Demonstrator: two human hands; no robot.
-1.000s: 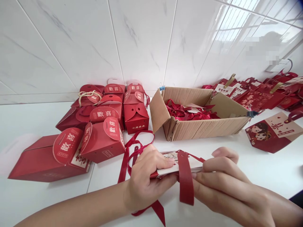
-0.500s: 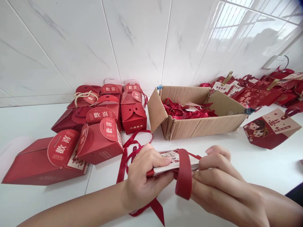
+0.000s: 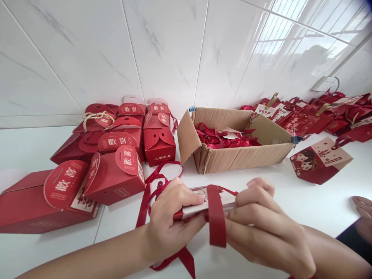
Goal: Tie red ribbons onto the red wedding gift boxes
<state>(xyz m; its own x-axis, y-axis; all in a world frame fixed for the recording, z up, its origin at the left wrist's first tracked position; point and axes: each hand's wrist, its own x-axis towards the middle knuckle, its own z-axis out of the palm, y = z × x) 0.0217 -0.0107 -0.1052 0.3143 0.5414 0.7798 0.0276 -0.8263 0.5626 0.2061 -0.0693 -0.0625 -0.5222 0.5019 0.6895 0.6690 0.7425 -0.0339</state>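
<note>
White tabletop (image 3: 252, 184); glossy marbled tile wall (image 3: 168, 50) behind. Left hand (image 3: 173, 213), right hand (image 3: 263, 223): grip closed on printed box (image 3: 228, 198).

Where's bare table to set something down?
Bare white tabletop: between the right hand and red-and-cream paper bag; between the leftmost red paper box and white tiled wall. Crowded: inside brown cardboard carton; among heaped red paper bags.

The left hand (image 3: 171, 217) and a red strap (image 3: 217, 221) cover parts of the printed packet (image 3: 228, 198). The left edge cuts off 1 large red box (image 3: 37, 201); the right edge crops another person's hand (image 3: 364, 207). Marks on the wall plate (image 3: 324, 83) are too small to read.
</note>
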